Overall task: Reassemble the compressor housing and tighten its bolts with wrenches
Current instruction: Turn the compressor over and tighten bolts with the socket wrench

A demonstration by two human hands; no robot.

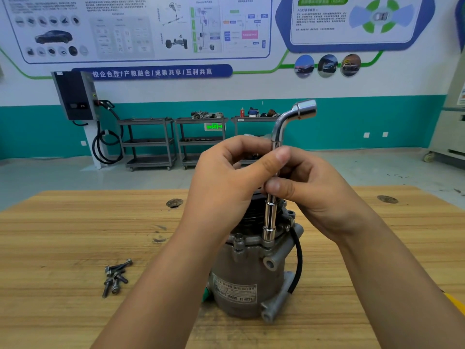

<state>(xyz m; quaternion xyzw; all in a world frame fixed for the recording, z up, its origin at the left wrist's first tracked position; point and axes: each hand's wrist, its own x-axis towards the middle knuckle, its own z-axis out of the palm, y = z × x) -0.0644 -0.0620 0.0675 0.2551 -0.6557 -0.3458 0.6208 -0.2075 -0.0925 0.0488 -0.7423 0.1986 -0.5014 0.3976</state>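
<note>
I saw both thumbs pressed on the upright shaft of the socket wrench (281, 127). The left hand (226, 182) curled its fingers round the shaft higher up. The right hand (314, 195) pinched it just below, but its other fingers were hidden from me. The lower socket sat on the top rim of the compressor (251, 268), which stood upright on the wooden table (63, 235). To the left of the compressor, well apart, loose bolts (116, 277) lay in a small heap. Far behind the compressor stood grey carts (148, 142) and a wall charger (75, 95) with black cable, against a teal and white wall with posters (141, 28).
</note>
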